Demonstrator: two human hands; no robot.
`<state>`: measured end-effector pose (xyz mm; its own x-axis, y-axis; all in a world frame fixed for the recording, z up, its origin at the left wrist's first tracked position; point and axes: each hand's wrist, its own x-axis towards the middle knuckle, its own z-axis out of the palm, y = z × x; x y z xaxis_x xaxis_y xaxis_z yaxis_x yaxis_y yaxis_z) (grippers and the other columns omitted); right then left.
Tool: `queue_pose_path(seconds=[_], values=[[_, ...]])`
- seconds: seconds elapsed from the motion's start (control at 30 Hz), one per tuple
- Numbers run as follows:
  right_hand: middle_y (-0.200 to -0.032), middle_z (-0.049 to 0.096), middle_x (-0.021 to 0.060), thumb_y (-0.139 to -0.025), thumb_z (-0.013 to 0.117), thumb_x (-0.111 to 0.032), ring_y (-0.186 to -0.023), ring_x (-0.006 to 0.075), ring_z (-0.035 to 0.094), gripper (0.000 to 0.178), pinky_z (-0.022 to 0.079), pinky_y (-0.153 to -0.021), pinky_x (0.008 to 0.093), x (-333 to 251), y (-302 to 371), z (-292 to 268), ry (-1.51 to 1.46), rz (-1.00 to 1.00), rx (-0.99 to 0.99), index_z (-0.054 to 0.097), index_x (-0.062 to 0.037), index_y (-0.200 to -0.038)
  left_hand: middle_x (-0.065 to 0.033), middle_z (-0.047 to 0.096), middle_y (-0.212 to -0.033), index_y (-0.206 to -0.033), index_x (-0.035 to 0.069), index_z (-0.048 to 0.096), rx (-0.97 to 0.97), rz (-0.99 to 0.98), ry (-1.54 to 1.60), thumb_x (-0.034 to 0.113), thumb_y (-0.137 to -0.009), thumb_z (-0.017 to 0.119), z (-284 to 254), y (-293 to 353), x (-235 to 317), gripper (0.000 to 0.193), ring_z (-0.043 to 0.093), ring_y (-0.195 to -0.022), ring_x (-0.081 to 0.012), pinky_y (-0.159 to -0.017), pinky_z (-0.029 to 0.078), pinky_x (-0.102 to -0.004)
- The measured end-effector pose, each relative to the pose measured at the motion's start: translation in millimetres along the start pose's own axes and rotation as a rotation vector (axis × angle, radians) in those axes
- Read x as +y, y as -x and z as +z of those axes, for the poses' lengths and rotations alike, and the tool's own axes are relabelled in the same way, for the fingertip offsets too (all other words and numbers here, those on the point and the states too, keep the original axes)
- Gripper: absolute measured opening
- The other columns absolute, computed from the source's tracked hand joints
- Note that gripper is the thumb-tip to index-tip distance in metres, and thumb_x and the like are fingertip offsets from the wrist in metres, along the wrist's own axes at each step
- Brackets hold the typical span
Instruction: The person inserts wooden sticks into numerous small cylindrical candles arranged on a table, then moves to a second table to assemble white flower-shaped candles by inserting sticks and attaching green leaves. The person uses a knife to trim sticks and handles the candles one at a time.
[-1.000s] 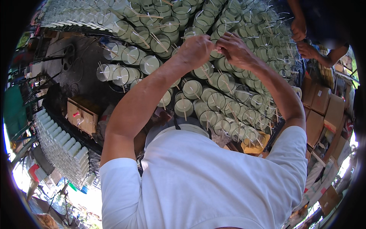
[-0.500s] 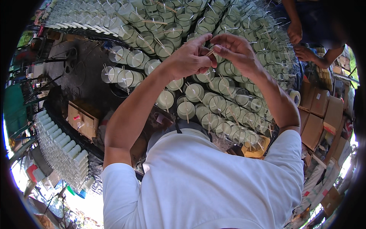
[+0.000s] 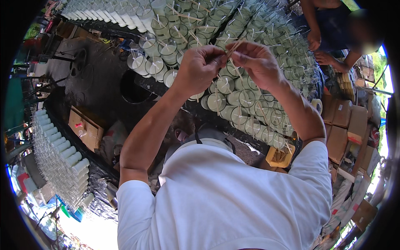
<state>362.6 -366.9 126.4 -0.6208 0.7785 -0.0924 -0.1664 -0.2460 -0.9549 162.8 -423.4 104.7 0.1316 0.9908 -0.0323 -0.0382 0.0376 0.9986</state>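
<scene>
My left hand (image 3: 201, 68) is closed, thumb and fingertips pinched at a few thin wooden sticks (image 3: 234, 46). My right hand (image 3: 259, 63) grips the same sticks from the other side, its fingers curled around them. Both hands are raised over a dense array of glass jars (image 3: 216, 101) filled with pale, whitish-green wax. White wicks stand up from the jars, and many have thin sticks laid across their rims. My hands cover some of the jars behind them.
A yellow container (image 3: 270, 160) holding thin sticks stands at the jars' near right edge. Another person's hands (image 3: 329, 59) are at the far right. Cardboard boxes (image 3: 338, 110) are stacked on the right. Rows of white candles (image 3: 68, 151), a wooden box (image 3: 88, 134) and a black bucket (image 3: 134, 89) are left.
The view has shifted, so the jars sit farther up and the black bucket shows more. My hands have stayed together; the sticks between them now stick up more visibly.
</scene>
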Motion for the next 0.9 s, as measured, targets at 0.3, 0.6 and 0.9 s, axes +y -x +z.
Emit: queue_pose_path(seconds=[0.3, 0.6, 0.9], values=[[-0.083, 0.072, 0.0065, -0.096, 0.064, -0.006, -0.076, 0.0145, 0.068, 0.011, 0.054, -0.067, 0.0342, 5, 71, 93, 1.015, 0.071, -0.06, 0.069, -0.0061, -0.106, 0.0005, 0.067, -0.074, -0.092, -0.001, 0.075, 0.049, 0.197, -0.303, 0.012, -0.092, 0.074, -22, 94, 25, 0.013, 0.056, -0.068, -0.0046, -0.058, 0.044, -0.0242], [-0.082, 0.072, 0.0114, -0.089, 0.076, -0.008, -0.07, 0.0212, 0.07, 0.014, 0.053, -0.063, 0.0358, 3, 135, 98, 1.199, -0.148, 0.133, 0.072, -0.0018, -0.101, -0.0027, 0.072, -0.075, -0.088, -0.002, 0.075, -0.021, -0.015, -0.212, 0.019, -0.089, 0.08, 5, 123, 28, 0.021, 0.056, -0.066, -0.004, -0.058, 0.043, -0.0233], [-0.086, 0.07, 0.0161, -0.09, 0.072, -0.009, -0.073, 0.0334, 0.068, 0.013, 0.051, -0.067, 0.0413, -23, 167, -78, 1.602, -0.214, 0.362, 0.073, -0.0009, -0.1, -0.0168, 0.074, -0.084, -0.094, 0.001, 0.074, -0.094, 0.412, -0.672, 0.008, -0.08, 0.07, 67, 22, 1, 0.016, 0.071, -0.074, -0.0333, -0.07, 0.056, -0.0412]])
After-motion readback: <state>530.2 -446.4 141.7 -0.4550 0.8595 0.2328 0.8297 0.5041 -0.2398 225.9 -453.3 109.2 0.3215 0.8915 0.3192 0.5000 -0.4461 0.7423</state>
